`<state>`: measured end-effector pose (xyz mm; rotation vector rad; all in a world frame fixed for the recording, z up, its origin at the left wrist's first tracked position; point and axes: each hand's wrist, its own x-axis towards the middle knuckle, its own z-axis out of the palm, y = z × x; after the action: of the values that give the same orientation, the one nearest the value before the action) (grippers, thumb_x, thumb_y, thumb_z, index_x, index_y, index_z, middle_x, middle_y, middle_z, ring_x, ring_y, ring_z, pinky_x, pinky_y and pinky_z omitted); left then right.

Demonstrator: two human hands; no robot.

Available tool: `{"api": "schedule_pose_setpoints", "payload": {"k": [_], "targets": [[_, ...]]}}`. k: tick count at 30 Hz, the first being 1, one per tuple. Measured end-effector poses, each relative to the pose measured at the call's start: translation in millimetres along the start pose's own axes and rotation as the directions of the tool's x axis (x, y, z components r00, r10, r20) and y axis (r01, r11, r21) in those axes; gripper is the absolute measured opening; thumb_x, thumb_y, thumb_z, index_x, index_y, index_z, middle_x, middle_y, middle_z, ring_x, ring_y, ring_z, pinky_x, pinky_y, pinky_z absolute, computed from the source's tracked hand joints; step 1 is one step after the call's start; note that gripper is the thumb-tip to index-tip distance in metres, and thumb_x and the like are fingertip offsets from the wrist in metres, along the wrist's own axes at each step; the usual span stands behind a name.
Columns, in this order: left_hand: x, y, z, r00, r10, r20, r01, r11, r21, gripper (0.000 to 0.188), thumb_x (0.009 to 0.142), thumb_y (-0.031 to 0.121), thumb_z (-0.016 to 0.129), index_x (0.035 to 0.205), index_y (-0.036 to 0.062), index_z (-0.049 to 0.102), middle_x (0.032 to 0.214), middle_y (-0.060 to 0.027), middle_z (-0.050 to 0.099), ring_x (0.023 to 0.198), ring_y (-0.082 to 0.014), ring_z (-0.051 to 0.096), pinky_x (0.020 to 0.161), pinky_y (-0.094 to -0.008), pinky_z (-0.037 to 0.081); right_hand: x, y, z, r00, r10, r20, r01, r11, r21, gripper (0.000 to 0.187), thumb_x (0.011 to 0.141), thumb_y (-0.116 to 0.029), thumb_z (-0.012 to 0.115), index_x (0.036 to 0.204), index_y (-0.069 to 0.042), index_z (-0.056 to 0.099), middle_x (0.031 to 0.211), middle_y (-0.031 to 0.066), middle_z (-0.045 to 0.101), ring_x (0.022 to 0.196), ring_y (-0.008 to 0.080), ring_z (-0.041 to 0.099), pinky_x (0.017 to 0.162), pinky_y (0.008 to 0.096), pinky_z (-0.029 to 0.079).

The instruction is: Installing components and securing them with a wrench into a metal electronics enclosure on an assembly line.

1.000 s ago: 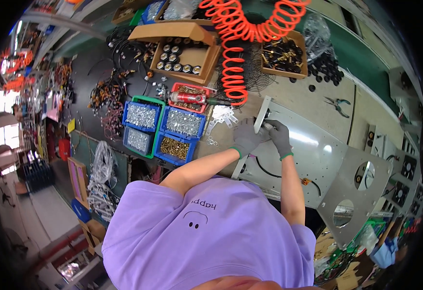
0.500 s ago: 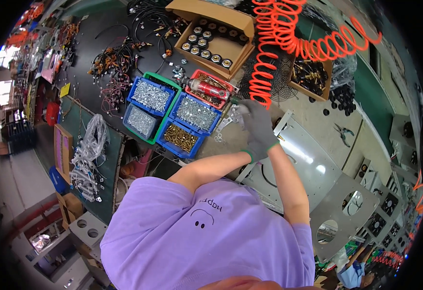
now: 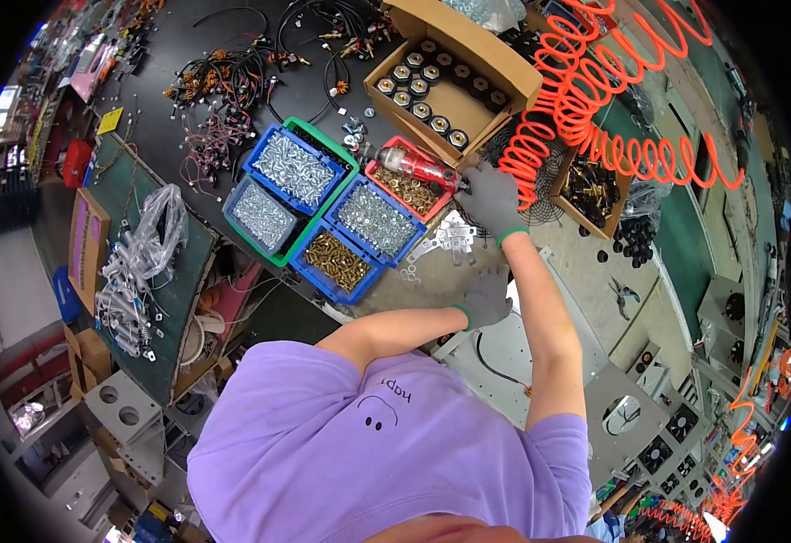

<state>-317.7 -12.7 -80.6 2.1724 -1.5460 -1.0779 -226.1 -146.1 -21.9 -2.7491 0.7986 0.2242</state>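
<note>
My right hand (image 3: 492, 197), in a grey glove with a green cuff, is closed around the near end of a red air screwdriver (image 3: 418, 166). The tool lies across the far side of a red bin (image 3: 440, 207) of small brass-coloured parts. Closer to me, my left hand (image 3: 487, 297), gloved the same way, is over the edge of a grey sheet-metal panel (image 3: 504, 348). Its fingers look stretched out, with nothing visible in them. Flat metal brackets (image 3: 454, 237) and washers (image 3: 410, 271) lie between the hands and the bins.
Blue bins of silver screws (image 3: 294, 169), nuts (image 3: 377, 219) and brass screws (image 3: 336, 260) stand left of my hands. Behind is an open carton (image 3: 468, 118) of black round parts. Orange coiled hoses (image 3: 585, 109) hang at the right, near pliers (image 3: 623, 297) and a carton of fittings (image 3: 592, 190).
My hands, overlapping before, are now apart. The right has reached farther out to the screwdriver's end, and the left has come into sight over the panel. The whole view has shifted.
</note>
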Motion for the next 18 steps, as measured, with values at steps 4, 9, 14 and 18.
{"api": "schedule_pose_setpoints", "payload": {"k": [4,9,14,18], "targets": [[7.1,-5.7,11.4,0.997,0.033,0.065,-0.03,0.998,-0.054,0.051,0.079,0.033,0.055,0.119,0.0023,0.045,0.118,-0.0173,0.049,0.108,-0.0289,0.05,0.087,-0.0402,0.04,-10.1,-10.9,9.7,0.994,0.009,-0.108,-0.017,0.998,-0.067,0.039,0.073,-0.035,0.065,0.103,-0.013,0.056,0.091,0.0129,0.059,0.082,0.0278,0.061,0.068,0.0397,0.046],[20.4,-57.4,111.4,0.969,0.246,0.006,-0.235,0.934,-0.268,0.058,0.086,0.04,0.052,0.132,0.0094,0.036,0.132,-0.0126,0.04,0.12,-0.0217,0.038,0.099,-0.0348,0.03,-8.8,-61.2,22.5,0.976,-0.212,0.054,0.213,0.977,-0.015,0.018,0.081,-0.02,0.052,0.093,-0.01,0.061,0.069,0.0078,0.062,0.065,0.0283,0.063,0.062,0.0405,0.048],[-3.7,-29.0,51.8,0.957,0.172,0.233,0.094,0.577,-0.812,0.028,0.092,0.029,0.05,0.117,0.015,0.052,0.113,0.0008,0.05,0.104,-0.0054,0.044,0.085,-0.022,0.035,7.2,-65.2,58.0,0.986,-0.131,0.105,0.145,0.979,-0.141,0.013,0.079,-0.013,0.05,0.081,-0.011,0.062,0.067,0.0093,0.064,0.062,0.027,0.065,0.051,0.0402,0.048],[-5.7,-24.9,41.0,0.981,0.098,0.169,0.053,0.695,-0.717,0.033,0.09,0.03,0.052,0.117,0.0131,0.05,0.114,-0.0033,0.05,0.105,-0.0109,0.046,0.085,-0.026,0.037,3.0,-60.0,54.8,0.983,-0.184,0.028,0.185,0.981,-0.063,0.012,0.079,-0.012,0.05,0.079,-0.009,0.061,0.066,0.0093,0.063,0.063,0.0276,0.065,0.053,0.0397,0.049]]}}
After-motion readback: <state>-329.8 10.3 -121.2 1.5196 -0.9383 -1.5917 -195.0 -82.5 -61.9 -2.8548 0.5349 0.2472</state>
